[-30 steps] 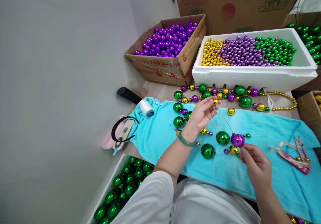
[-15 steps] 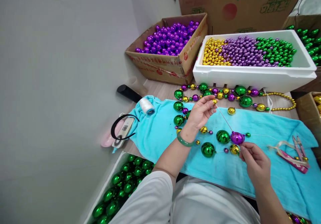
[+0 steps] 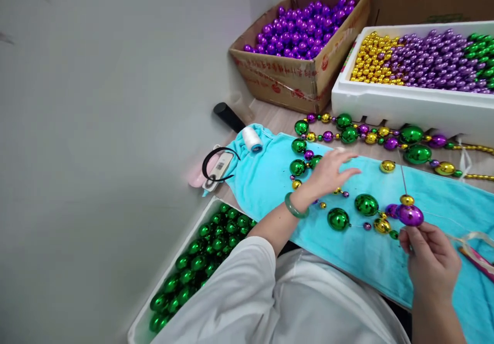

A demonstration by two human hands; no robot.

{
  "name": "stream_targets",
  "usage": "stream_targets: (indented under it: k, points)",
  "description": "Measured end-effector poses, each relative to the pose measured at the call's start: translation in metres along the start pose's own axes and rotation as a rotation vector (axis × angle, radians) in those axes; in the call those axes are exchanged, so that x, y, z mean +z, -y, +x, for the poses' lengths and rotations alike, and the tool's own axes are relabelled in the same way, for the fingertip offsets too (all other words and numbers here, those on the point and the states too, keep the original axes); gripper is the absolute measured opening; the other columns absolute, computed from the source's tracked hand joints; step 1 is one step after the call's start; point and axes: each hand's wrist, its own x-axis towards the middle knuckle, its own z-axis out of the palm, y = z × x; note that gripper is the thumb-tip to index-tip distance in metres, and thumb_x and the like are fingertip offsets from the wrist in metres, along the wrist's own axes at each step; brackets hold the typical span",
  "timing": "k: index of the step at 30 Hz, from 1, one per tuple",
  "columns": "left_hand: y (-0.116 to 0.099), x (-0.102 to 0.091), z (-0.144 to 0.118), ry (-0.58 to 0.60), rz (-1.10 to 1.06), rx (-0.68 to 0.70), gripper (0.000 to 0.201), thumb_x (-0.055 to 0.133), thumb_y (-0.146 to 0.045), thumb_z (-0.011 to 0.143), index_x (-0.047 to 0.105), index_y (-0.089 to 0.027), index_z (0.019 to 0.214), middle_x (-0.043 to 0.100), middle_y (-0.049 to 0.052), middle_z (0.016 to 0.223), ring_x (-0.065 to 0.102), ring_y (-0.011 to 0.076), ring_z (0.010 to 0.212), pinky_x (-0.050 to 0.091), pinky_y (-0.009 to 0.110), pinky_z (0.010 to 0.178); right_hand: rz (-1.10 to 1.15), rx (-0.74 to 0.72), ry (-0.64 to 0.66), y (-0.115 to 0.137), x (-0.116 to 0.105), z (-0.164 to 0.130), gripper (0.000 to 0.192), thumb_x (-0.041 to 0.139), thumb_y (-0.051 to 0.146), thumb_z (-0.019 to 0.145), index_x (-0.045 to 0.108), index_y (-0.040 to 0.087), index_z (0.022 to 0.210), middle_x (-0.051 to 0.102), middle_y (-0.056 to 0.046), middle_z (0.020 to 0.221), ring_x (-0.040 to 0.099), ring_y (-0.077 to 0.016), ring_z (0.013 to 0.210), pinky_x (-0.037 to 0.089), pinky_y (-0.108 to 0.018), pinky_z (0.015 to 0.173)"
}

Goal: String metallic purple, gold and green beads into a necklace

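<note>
My right hand (image 3: pixel 434 254) is closed at the underside of a shiny purple bead (image 3: pixel 409 215). A small gold bead (image 3: pixel 406 200) sits on top of it, and a thin needle (image 3: pixel 403 177) rises from the gold bead. My left hand (image 3: pixel 328 173), with a green bangle on its wrist, is open, its thumb and fingers apart and nothing between them. Strung beads in green, gold and purple lie between the hands, among them a large green bead (image 3: pixel 366 204) and another green bead (image 3: pixel 338 219). A loose gold bead (image 3: pixel 387 166) rests on the turquoise towel (image 3: pixel 262 179).
Behind stand a cardboard box (image 3: pixel 278 76) of purple beads and a white foam box (image 3: pixel 386 100) of small gold, purple and green beads. A finished-looking bead strand (image 3: pixel 419 154) lies before them. At left are a thread spool (image 3: pixel 252 139), a black headband (image 3: pixel 204 166) and a bin (image 3: pixel 141 318) of green beads.
The gold bead has left my left hand and now sits against the purple bead on the needle. My left hand has opened. The needle points more upright, and the camera view has shifted left.
</note>
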Motion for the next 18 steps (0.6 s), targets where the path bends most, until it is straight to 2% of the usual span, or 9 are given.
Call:
stream_targets:
  k: [2,3,5,8,10,15,18]
  points:
    - [0.021,-0.020,-0.001,-0.044,0.283,-0.058,0.031,0.058,-0.032,0.088,0.062,-0.017,0.115,0.061,0.010,0.116,0.053,0.0227,0.113,0.038,0.040,0.103,0.014,0.003,-0.009,0.000,-0.002,0.000,0.021,0.076,0.029,0.075,0.067,0.014,0.086,0.060,0.000,0.061,0.052,-0.0090,0.053,0.038,-0.022,0.047]
    - [0.032,-0.030,-0.001,-0.028,0.379,-0.095,0.033,0.058,-0.031,0.088,0.061,-0.016,0.117,0.060,0.011,0.117,0.052,0.0233,0.114,0.038,0.039,0.104,0.017,0.004,-0.016,-0.001,-0.003,0.000,0.021,0.076,0.029,0.074,0.067,0.014,0.086,0.060,0.000,0.061,0.052,-0.0092,0.053,0.038,-0.022,0.047]
    - [0.048,-0.043,-0.002,0.086,0.498,-0.147,0.041,0.062,-0.031,0.084,0.060,-0.015,0.121,0.058,0.012,0.116,0.053,0.0247,0.112,0.039,0.039,0.102,0.024,0.007,-0.032,-0.001,-0.004,0.000,0.022,0.076,0.030,0.074,0.067,0.014,0.085,0.059,0.000,0.061,0.052,-0.0094,0.053,0.037,-0.022,0.047]
    - [0.062,-0.049,-0.003,0.291,0.548,-0.179,0.053,0.068,-0.032,0.076,0.058,-0.014,0.125,0.058,0.012,0.112,0.055,0.0264,0.105,0.041,0.039,0.097,0.022,0.020,-0.048,-0.001,-0.004,0.001,0.023,0.077,0.031,0.073,0.067,0.014,0.084,0.059,0.000,0.060,0.051,-0.0098,0.052,0.036,-0.022,0.046]
    - [0.065,-0.047,-0.003,0.321,0.524,-0.180,0.057,0.069,-0.030,0.073,0.057,-0.015,0.126,0.058,0.013,0.111,0.056,0.0271,0.102,0.042,0.039,0.095,0.018,0.023,-0.050,0.000,-0.004,0.001,0.023,0.077,0.031,0.073,0.067,0.014,0.085,0.059,0.000,0.060,0.051,-0.0103,0.053,0.035,-0.023,0.045]
    - [0.065,-0.039,0.006,0.091,0.225,-0.138,0.044,0.061,-0.023,0.075,0.062,-0.019,0.119,0.062,0.009,0.101,0.057,0.0244,0.097,0.040,0.037,0.097,-0.011,0.018,-0.015,0.001,-0.002,0.000,0.022,0.076,0.031,0.075,0.067,0.015,0.086,0.059,0.000,0.061,0.050,-0.0100,0.053,0.036,-0.022,0.045]
    - [0.062,-0.027,0.011,0.101,0.079,-0.113,0.037,0.064,-0.022,0.072,0.068,-0.023,0.109,0.060,0.008,0.106,0.055,0.0252,0.104,0.035,0.040,0.104,-0.025,0.024,0.026,0.001,0.001,-0.001,0.021,0.074,0.033,0.077,0.066,0.015,0.085,0.059,0.000,0.060,0.049,-0.0092,0.052,0.036,-0.021,0.045]
